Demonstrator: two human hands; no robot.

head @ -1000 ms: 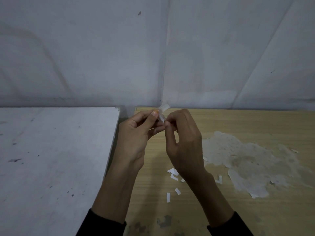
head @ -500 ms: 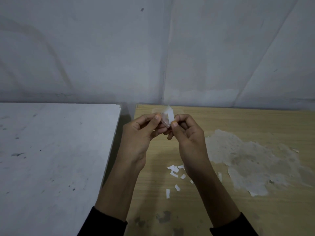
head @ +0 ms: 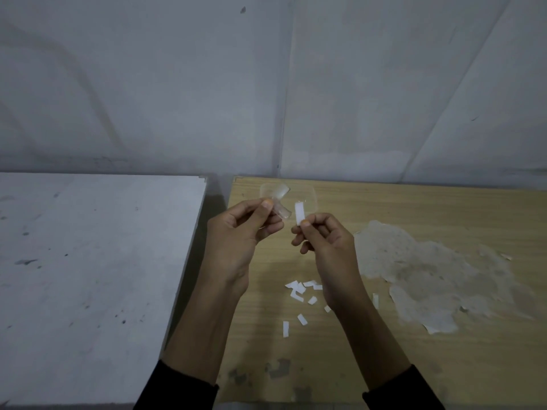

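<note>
Wooden bench (head: 444,365) on view, grain running side to side. Near its middle, a scatter of white paper scraps (head: 299,288), with a few more lying loose closer to its front edge. Over on its right half, a big pale, ragged-edged patch (head: 429,270). Dark stains (head: 279,368) sit by its front edge. Left of the bench, across a narrow gap, a speckled white slab (head: 88,276). Behind the bench, a grey wall (head: 355,84).

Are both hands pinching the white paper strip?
No, only the right hand pinches the white paper strip; the left hand holds clear film.
</note>
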